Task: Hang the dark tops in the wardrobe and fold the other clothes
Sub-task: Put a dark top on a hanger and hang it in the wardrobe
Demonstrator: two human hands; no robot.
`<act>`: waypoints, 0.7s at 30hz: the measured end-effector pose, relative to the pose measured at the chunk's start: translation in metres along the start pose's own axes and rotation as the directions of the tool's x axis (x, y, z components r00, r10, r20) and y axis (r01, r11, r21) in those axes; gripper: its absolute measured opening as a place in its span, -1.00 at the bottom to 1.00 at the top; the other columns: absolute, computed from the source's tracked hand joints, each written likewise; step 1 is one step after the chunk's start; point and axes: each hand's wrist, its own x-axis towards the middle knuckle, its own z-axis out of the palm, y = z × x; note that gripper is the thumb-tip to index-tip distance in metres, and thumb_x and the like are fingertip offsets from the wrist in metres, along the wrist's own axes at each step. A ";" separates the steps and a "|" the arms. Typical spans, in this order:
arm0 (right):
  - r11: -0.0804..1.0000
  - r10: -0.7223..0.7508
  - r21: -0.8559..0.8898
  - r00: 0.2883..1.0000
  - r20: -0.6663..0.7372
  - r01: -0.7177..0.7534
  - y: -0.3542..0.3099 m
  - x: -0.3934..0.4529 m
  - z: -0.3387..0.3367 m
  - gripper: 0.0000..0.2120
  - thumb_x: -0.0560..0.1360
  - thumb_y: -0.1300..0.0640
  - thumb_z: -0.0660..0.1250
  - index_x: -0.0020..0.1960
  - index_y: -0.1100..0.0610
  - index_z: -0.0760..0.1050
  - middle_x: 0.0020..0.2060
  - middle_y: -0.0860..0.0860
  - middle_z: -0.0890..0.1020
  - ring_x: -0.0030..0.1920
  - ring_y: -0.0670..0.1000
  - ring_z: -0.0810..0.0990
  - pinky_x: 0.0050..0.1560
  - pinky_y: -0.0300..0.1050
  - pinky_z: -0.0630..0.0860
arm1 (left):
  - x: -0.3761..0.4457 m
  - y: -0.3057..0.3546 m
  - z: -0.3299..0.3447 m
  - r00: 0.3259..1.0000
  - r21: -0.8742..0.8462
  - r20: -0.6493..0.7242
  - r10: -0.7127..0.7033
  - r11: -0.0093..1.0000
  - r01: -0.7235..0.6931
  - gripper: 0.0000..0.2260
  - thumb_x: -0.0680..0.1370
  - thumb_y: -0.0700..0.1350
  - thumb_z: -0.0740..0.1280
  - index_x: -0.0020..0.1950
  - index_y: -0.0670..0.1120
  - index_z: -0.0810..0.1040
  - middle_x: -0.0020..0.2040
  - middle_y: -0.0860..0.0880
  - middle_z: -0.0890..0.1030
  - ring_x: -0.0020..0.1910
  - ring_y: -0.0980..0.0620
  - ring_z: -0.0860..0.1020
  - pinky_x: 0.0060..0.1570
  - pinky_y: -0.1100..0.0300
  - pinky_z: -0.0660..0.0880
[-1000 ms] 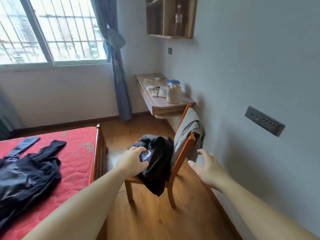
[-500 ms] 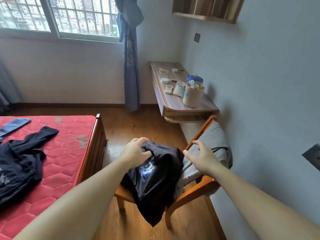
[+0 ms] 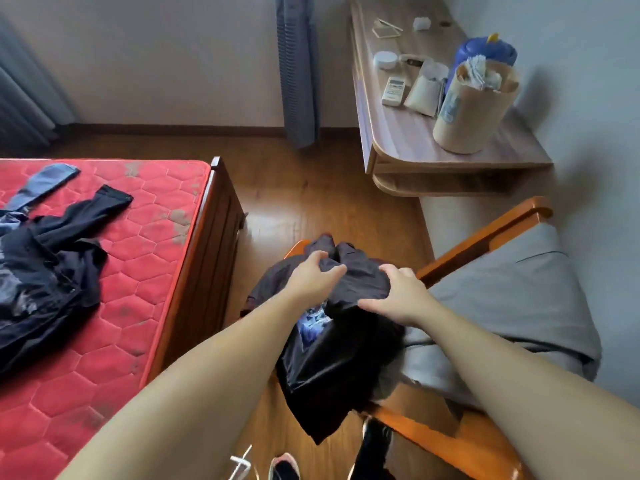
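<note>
Both hands grip the dark top [image 3: 332, 358] heaped on the chair [image 3: 485, 233]: left hand [image 3: 313, 277] and right hand [image 3: 398, 296] have fingers curled into its upper folds. Lifted carelessly, its trailing hem could snag the seat edge or drag the grey garment [image 3: 512, 306] beside it off the backrest.

Both forearms are bare, no sleeves showing; a dark shoe [image 3: 284, 468] with pink trim below.

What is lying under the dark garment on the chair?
Under the dark garment, gripped by left hand and right hand, the orange wooden chair shows. A grey cloth lies beside it over the chair back. The seat itself is covered.
</note>
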 end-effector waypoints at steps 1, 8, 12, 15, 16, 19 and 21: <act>1.000 0.024 -0.018 0.999 0.042 -0.023 0.005 0.013 0.012 -0.02 0.31 -0.33 0.43 0.54 -0.05 0.03 0.48 0.09 0.16 0.44 0.21 0.24 0.38 0.15 0.33 | 0.010 -0.002 0.012 0.993 -0.113 0.025 -0.111 0.987 0.113 -0.36 0.53 0.26 0.24 0.52 -0.03 0.23 0.21 0.01 0.50 -0.01 0.11 0.51 -0.13 0.28 0.48; 0.991 0.129 0.009 0.986 0.109 -0.130 0.036 0.080 0.090 -0.30 0.47 0.01 0.34 0.52 -0.10 0.09 0.43 0.12 0.26 0.33 0.26 0.39 0.22 0.07 0.44 | 0.073 -0.037 0.080 0.854 -0.449 0.141 -0.501 0.736 0.507 -0.16 0.42 0.26 0.40 0.54 -0.10 0.15 0.43 -0.10 0.40 0.32 -0.18 0.45 0.28 -0.16 0.44; 0.994 0.050 0.093 0.999 -0.004 -0.049 0.035 0.086 0.092 -0.70 0.44 0.20 0.19 0.11 -0.03 0.50 -0.08 0.04 0.58 0.04 0.22 0.57 -0.13 -0.09 0.41 | 0.084 -0.047 0.093 0.846 -0.516 0.161 -0.508 0.688 0.511 -0.44 0.43 0.16 0.46 0.31 -0.06 0.42 0.17 -0.07 0.57 0.11 -0.14 0.57 0.13 -0.10 0.54; 0.988 -0.002 0.153 0.999 -0.051 0.010 0.024 0.081 0.081 -0.76 0.44 0.18 0.19 0.04 0.00 0.52 -0.10 0.06 0.62 -0.01 0.24 0.57 -0.14 -0.10 0.40 | 0.083 -0.037 0.085 0.821 -0.605 0.252 -0.512 0.579 0.547 -0.72 0.45 0.04 0.45 0.08 -0.05 0.52 -0.04 -0.06 0.63 -0.08 -0.07 0.61 -0.16 0.09 0.56; 0.984 -0.023 0.173 0.997 -0.068 0.035 0.018 0.077 0.075 -0.77 0.45 0.17 0.19 0.03 -0.01 0.52 -0.09 0.06 0.63 -0.02 0.23 0.57 -0.14 -0.09 0.42 | 0.081 -0.033 0.079 0.815 -0.637 0.283 -0.506 0.536 0.554 -0.82 0.46 -0.05 0.42 -0.01 -0.09 0.53 -0.14 -0.06 0.63 -0.16 -0.06 0.61 -0.20 0.13 0.53; 0.972 -0.086 0.210 0.990 -0.108 0.108 -0.007 0.064 0.052 -0.68 0.38 0.22 0.17 0.05 -0.04 0.53 -0.10 0.04 0.63 -0.06 0.20 0.56 -0.15 -0.10 0.45 | 0.076 -0.016 0.052 0.830 -0.693 0.309 -0.465 0.487 0.531 -0.89 0.47 -0.23 0.27 -0.26 -0.14 0.43 -0.44 -0.05 0.47 -0.44 -0.01 0.50 -0.36 0.20 0.41; 0.956 -0.147 0.229 0.977 -0.157 0.181 -0.025 0.051 0.034 -0.68 0.39 0.22 0.20 0.07 -0.03 0.53 -0.09 0.00 0.63 -0.07 0.16 0.58 -0.14 -0.10 0.46 | 0.072 -0.003 0.030 0.857 -0.716 0.299 -0.420 0.495 0.493 -0.82 0.50 -0.22 0.22 -0.29 -0.09 0.33 -0.40 -0.03 0.37 -0.43 0.02 0.42 -0.35 0.17 0.33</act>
